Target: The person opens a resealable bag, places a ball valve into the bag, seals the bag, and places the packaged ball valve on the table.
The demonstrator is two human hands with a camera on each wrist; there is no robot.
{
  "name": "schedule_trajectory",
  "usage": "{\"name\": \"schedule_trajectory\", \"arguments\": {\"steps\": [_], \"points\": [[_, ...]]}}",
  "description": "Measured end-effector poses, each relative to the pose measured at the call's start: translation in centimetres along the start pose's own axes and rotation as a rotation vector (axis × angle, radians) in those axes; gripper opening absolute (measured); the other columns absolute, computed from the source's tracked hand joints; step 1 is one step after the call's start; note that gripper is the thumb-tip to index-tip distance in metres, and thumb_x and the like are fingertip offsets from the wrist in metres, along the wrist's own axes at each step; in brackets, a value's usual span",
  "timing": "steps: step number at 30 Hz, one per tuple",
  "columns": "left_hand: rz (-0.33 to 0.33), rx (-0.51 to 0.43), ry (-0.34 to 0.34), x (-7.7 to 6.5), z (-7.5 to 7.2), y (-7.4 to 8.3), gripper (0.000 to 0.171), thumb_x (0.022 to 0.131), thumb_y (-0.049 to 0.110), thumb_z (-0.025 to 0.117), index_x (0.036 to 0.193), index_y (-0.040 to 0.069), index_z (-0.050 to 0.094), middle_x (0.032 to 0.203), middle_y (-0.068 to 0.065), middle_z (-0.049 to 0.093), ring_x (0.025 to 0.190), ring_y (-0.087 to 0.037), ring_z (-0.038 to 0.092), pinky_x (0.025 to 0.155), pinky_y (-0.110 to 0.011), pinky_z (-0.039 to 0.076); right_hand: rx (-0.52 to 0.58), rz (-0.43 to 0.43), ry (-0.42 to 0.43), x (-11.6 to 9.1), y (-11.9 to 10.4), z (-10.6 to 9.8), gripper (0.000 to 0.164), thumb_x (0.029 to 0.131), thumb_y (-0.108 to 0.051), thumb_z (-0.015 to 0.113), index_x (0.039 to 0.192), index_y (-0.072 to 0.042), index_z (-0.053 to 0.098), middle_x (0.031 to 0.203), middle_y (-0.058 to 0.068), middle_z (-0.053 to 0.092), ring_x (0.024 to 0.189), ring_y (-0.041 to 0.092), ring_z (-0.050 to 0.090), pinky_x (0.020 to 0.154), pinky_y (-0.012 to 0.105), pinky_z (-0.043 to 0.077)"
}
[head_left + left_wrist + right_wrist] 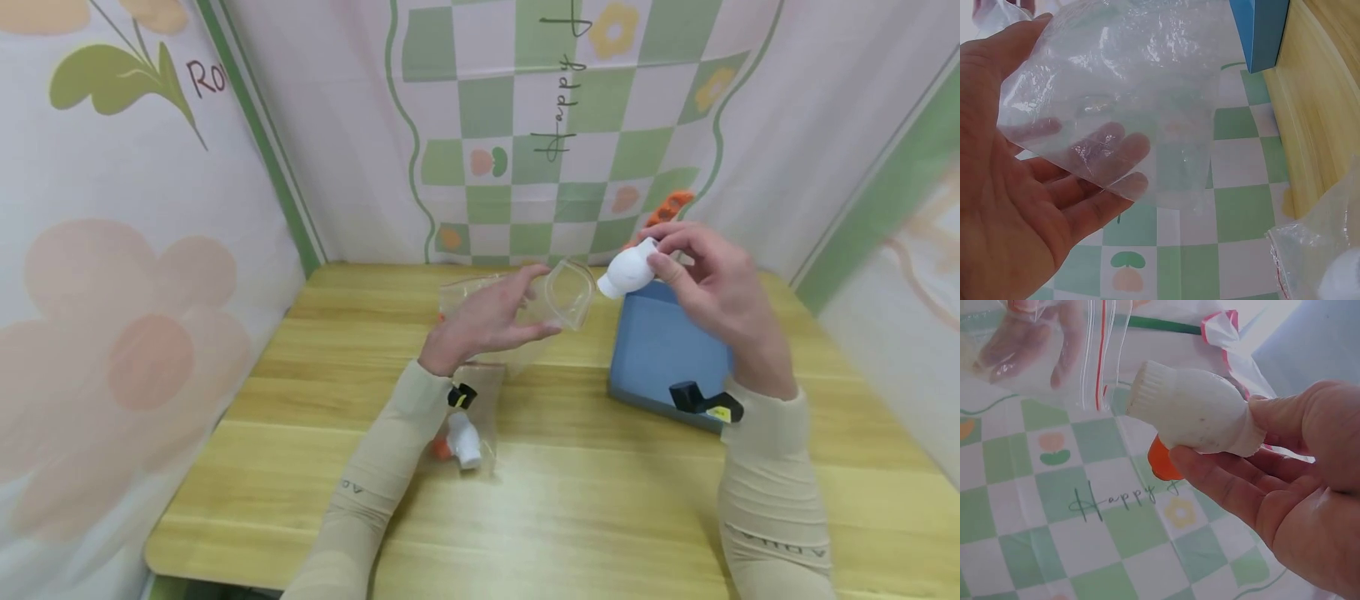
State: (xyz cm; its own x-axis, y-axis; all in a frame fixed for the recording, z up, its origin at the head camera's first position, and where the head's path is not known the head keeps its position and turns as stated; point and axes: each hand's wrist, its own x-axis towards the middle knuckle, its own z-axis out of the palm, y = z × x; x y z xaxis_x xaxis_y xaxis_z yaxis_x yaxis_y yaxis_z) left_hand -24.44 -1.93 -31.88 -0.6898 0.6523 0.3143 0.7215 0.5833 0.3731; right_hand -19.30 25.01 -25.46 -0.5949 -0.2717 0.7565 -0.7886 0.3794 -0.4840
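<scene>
My right hand (pixel 723 287) pinches a white plastic ball valve (pixel 630 268) between thumb and fingers. Its orange handle (pixel 670 208) sticks up behind the hand in the head view. The ribbed end of the valve points toward a clear zip bag (pixel 572 292), a small gap apart. That bag is held up by my left hand (pixel 487 317), thumb on one side and fingers on the other, with its mouth spread toward the valve. Through the film in the left wrist view, fingertips (pixel 1129 147) show. I see nothing inside the bag.
A blue box (pixel 667 350) sits on the wooden table (pixel 555 517) beneath the right hand. Near the left forearm lies a bagged white valve (pixel 465 440) with an orange part. Another clear bag (pixel 461 292) lies behind the left hand. A patterned curtain (pixel 487 108) hangs at the back.
</scene>
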Motion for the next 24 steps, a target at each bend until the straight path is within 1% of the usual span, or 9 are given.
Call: {"name": "schedule_trajectory", "arguments": {"steps": [4,8,11,14,16,19,22,24], "points": [[-0.004,-0.001,-0.001,0.0,0.0,0.1,0.085,0.081,0.064,0.053,0.143,0.015,0.024,0.119,-0.001,0.057,0.102,-0.008,0.056,0.077,-0.026,0.049,0.053,-0.038,0.022,0.0,-0.7,0.5,0.017,0.073,0.024,0.061,0.087,0.014,0.056,0.106,0.022,0.061,0.099,0.015,0.061,0.072,0.014,0.05],[-0.018,-0.004,-0.006,-0.1,-0.1,0.3,0.086,0.08,0.067,0.052,0.144,0.018,0.024,0.118,0.001,0.057,0.104,-0.006,0.055,0.078,-0.027,0.048,0.106,-0.056,0.033,0.1,-1.2,1.3,0.016,0.074,0.023,0.061,0.087,0.015,0.056,0.107,0.022,0.06,0.101,0.019,0.061,0.072,0.016,0.051],[-0.035,-0.021,-0.013,-0.2,-0.2,0.6,0.087,0.078,0.07,0.05,0.144,0.021,0.023,0.117,0.003,0.058,0.099,-0.005,0.056,0.076,-0.026,0.049,0.136,-0.059,0.029,0.1,-1.4,1.9,0.016,0.074,0.024,0.06,0.087,0.015,0.056,0.107,0.022,0.059,0.101,0.021,0.06,0.073,0.017,0.051],[-0.046,-0.061,-0.014,-0.2,-0.2,0.9,0.087,0.077,0.072,0.049,0.144,0.024,0.023,0.115,0.003,0.058,0.094,-0.005,0.057,0.072,-0.025,0.049,0.123,-0.07,0.008,0.2,-1.4,2.5,0.019,0.072,0.026,0.06,0.087,0.014,0.057,0.108,0.022,0.059,0.1,0.019,0.06,0.073,0.016,0.051],[-0.035,-0.089,-0.002,-0.2,-0.2,1.0,0.086,0.076,0.072,0.05,0.143,0.024,0.024,0.113,0.003,0.059,0.093,-0.006,0.058,0.07,-0.024,0.049,0.116,-0.083,-0.008,0.2,-1.4,2.9,0.022,0.07,0.027,0.06,0.086,0.013,0.058,0.107,0.023,0.059,0.098,0.018,0.06,0.072,0.016,0.051],[-0.007,-0.135,0.016,-0.1,-0.2,1.1,0.084,0.076,0.069,0.053,0.141,0.023,0.026,0.111,0.001,0.06,0.094,-0.009,0.06,0.071,-0.024,0.049,0.105,-0.103,-0.025,0.2,-1.5,3.4,0.024,0.069,0.028,0.061,0.087,0.012,0.059,0.108,0.023,0.059,0.098,0.017,0.06,0.069,0.015,0.051],[0.013,-0.152,0.025,-0.1,-0.2,1.2,0.083,0.077,0.067,0.055,0.14,0.021,0.028,0.11,0.004,0.059,0.094,-0.008,0.059,0.074,-0.024,0.049,0.115,-0.112,-0.042,0.2,-1.7,3.9,0.025,0.068,0.029,0.061,0.087,0.012,0.059,0.109,0.024,0.058,0.099,0.018,0.059,0.067,0.015,0.051],[0.021,-0.154,0.028,-0.1,-0.1,1.3,0.082,0.078,0.065,0.056,0.14,0.02,0.028,0.11,0.005,0.059,0.096,-0.006,0.057,0.076,-0.024,0.048,0.101,-0.116,-0.052,0.2,-1.7,4.1,0.026,0.068,0.029,0.062,0.087,0.011,0.059,0.109,0.023,0.058,0.099,0.018,0.059,0.066,0.015,0.051]]}}
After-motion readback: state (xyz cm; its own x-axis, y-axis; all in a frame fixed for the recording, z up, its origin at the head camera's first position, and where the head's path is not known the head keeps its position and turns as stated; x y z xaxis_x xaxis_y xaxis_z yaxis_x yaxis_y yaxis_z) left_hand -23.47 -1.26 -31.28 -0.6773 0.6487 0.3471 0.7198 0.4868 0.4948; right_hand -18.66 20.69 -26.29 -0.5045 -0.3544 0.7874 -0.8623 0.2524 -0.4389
